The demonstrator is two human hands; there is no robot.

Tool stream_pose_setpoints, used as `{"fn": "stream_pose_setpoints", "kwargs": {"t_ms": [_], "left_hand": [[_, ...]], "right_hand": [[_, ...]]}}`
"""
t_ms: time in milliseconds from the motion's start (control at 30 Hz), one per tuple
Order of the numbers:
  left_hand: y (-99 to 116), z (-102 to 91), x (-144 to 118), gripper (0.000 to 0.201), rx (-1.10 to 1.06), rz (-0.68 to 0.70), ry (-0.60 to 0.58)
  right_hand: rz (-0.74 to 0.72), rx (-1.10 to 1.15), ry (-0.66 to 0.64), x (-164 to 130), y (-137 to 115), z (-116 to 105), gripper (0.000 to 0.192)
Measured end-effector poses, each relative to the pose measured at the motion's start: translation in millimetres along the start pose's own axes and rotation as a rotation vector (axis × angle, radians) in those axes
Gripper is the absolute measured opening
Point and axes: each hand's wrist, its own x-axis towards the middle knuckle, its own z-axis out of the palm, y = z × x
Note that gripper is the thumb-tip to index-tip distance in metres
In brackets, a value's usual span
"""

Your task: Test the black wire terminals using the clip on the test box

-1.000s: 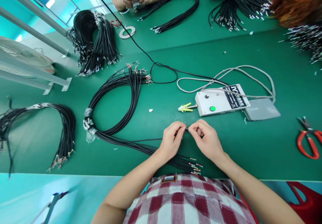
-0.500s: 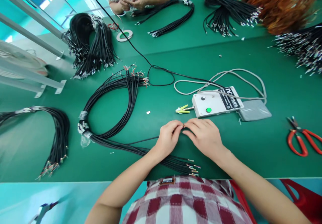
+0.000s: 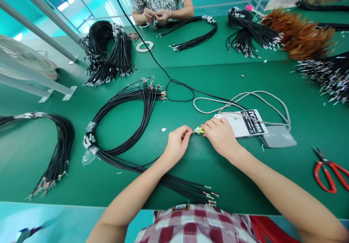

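You are pinching one black cable (image 3: 151, 162) near its tip between the thumb and fingers of your left hand (image 3: 177, 141), and that tip is sitting at the mouth of a yellow-green clip (image 3: 201, 130); whether its wires are reaching inside is too small to tell. Your right hand (image 3: 220, 135) is gripping the clip with bent fingers and covering the left end of a white box (image 3: 237, 123). The work is seeming partway along: in the coiled bundle (image 3: 147, 114), the far wire ends (image 3: 163, 96) are splaying apart, while the near wire ends (image 3: 209, 199) are lying straight beside the table edge, though which group is finished you are not being shown. On the green table (image 3: 272, 177), a grey pedal (image 3: 279, 137) is lying against the box, red-handled cutters (image 3: 323, 160) are resting well to the right, and another bundle (image 3: 64, 134) is curving at the left. Farther off, a tape roll (image 3: 138, 47) is lying near a black cable heap (image 3: 120, 50), and a brown fibrous heap (image 3: 302, 35) is spreading at the right. Across from you, a co-worker's hands (image 3: 162, 15) are meeting over cables, and grey rails (image 3: 35, 17) are slanting across the left.
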Motion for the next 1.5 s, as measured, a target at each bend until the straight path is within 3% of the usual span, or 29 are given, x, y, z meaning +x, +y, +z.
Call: {"fn": "stream_pose_setpoints", "kwargs": {"t_ms": [233, 800, 867, 967, 1100, 1233, 1500], "left_hand": [[-6.2, -0.8, 8.2, 0.016, 0.124, 0.013, -0.011], [-11.1, 10.1, 9.0, 0.016, 0.095, 0.011, -0.010], [-11.7, 10.2, 8.5, 0.017, 0.095, 0.015, -0.010], [-14.2, 10.5, 8.1, 0.016, 0.082, 0.010, -0.012], [-16.5, 10.8, 8.4, 0.015, 0.060, -0.003, -0.011], [-14.9, 11.3, 8.4, 0.015, 0.064, -0.007, -0.003], [-17.6, 1.8, 6.2, 0.018, 0.121, 0.021, 0.013]], "right_hand": [[-0.015, 0.002, -0.030, 4.5, 2.6, -2.9, 0.015], [0.025, 0.018, -0.009, 5.0, -2.5, -5.0, 0.007], [0.029, 0.065, 0.034, -0.2, -1.3, -9.6, 0.005], [0.080, 0.136, 0.206, -21.8, 5.9, -17.5, 0.019], [0.302, 0.176, 0.486, -67.1, 12.4, -18.0, 0.022], [0.371, 0.212, 0.460, -95.8, 4.1, -3.1, 0.024], [0.402, 0.098, 0.524, -99.7, 3.7, 23.2, 0.034]]}}
